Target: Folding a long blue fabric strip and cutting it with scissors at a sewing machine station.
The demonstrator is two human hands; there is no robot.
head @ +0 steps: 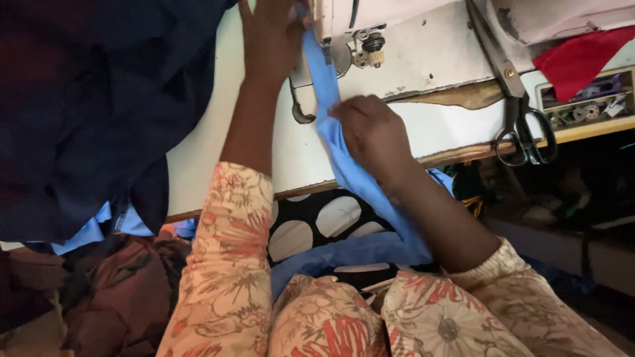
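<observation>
A long strip of light blue fabric [344, 168] runs from the sewing machine's [350, 26] needle area down across the table edge to my lap. My left hand [271, 36] lies at the top, fingers pressing the strip beside the presser foot [370, 46]. Lower on the white table [450, 125], my right hand [372, 132] pinches the same strip in its fingertips. Both arms wear floral orange and cream sleeves.
A heap of dark navy cloth [92, 112] covers the table's left side. Black-handled scissors [519, 106] lie at the right, next to a red cloth [582, 56] and a small tray of bobbins [585, 106]. Black-and-white dotted fabric [317, 225] hangs below the table edge.
</observation>
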